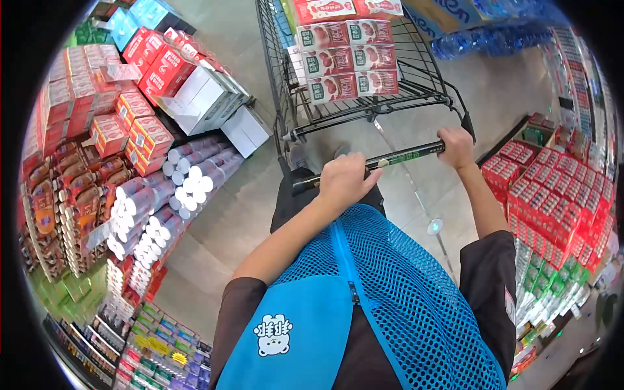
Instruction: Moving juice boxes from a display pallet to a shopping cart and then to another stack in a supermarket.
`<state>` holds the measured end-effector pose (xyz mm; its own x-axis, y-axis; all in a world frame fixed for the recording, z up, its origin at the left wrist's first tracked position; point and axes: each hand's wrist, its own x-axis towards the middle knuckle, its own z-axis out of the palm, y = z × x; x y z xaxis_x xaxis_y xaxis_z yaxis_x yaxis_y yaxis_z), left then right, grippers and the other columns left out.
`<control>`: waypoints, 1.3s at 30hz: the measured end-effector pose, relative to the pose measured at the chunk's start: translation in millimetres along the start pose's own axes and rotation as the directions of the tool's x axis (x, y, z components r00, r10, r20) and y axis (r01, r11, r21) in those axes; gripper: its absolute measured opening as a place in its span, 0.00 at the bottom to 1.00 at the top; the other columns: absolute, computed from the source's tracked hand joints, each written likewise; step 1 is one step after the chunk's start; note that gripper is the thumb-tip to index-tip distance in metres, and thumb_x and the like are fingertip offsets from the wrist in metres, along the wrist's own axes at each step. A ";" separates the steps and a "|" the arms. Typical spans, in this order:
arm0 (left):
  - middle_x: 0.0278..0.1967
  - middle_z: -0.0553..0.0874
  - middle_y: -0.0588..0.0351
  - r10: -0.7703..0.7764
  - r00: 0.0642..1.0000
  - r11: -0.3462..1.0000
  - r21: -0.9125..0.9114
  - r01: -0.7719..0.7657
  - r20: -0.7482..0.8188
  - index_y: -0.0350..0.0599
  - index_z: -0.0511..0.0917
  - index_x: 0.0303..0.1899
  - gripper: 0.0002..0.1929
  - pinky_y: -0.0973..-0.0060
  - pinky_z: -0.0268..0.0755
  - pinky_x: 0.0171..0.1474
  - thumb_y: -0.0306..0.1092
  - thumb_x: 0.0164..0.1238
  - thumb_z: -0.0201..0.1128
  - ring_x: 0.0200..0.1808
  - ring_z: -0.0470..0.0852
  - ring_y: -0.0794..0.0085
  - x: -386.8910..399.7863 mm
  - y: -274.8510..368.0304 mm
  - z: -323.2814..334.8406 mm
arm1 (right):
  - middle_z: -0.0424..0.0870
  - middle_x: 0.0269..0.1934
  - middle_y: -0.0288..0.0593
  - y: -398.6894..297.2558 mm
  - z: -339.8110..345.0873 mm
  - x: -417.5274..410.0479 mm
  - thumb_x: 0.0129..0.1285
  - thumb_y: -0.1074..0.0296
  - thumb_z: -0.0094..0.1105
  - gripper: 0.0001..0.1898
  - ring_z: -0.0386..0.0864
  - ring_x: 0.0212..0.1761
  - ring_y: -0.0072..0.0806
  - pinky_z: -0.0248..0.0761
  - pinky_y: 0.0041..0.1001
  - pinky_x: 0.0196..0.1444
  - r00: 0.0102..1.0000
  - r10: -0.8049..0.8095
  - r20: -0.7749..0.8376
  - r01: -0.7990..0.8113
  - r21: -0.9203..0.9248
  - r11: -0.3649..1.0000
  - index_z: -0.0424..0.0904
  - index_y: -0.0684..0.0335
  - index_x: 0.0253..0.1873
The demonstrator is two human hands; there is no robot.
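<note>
My left hand point(343, 180) is closed around the push bar point(402, 155) of a black wire shopping cart point(429, 92). Farther right on that bar, my right hand point(457, 147) grips it close to the cart's side frame. Inside the cart, red and white drink cartons point(352, 61) stand stacked in pairs, one above another in the view. Beyond them lie more red and white packs point(331, 9). Some blue and green packs show at the basket's left side, partly hidden by the cartons.
Stacked drink cartons, an open white box point(204, 95) and bottles with white caps point(195, 185) line the left. Red boxed goods point(551, 195) are piled at right. Shrink-wrapped blue bottles point(487, 44) lie at the upper right. Tiled floor point(209, 253) shows between the displays.
</note>
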<state>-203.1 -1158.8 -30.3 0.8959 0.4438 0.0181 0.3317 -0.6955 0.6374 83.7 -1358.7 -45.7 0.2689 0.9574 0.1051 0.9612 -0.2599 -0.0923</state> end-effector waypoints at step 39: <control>0.39 0.86 0.48 -0.060 0.998 0.988 0.143 0.064 -0.036 0.41 0.79 0.49 0.19 0.55 0.71 0.66 0.41 0.62 0.70 0.48 0.86 0.55 139.2 -9.7 -4.2 | 0.82 0.37 0.45 -24.0 3.2 203.8 0.54 0.64 0.69 0.13 0.81 0.44 0.45 0.70 0.42 0.49 0.891 -0.367 0.267 0.308 0.239 0.921 0.77 0.58 0.42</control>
<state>-82.8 -1087.9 -30.7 0.8633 0.5046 0.0074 0.4274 -0.7389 0.5210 115.2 -1157.0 -25.2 -0.1294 0.9821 -0.1372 0.9535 0.0852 -0.2890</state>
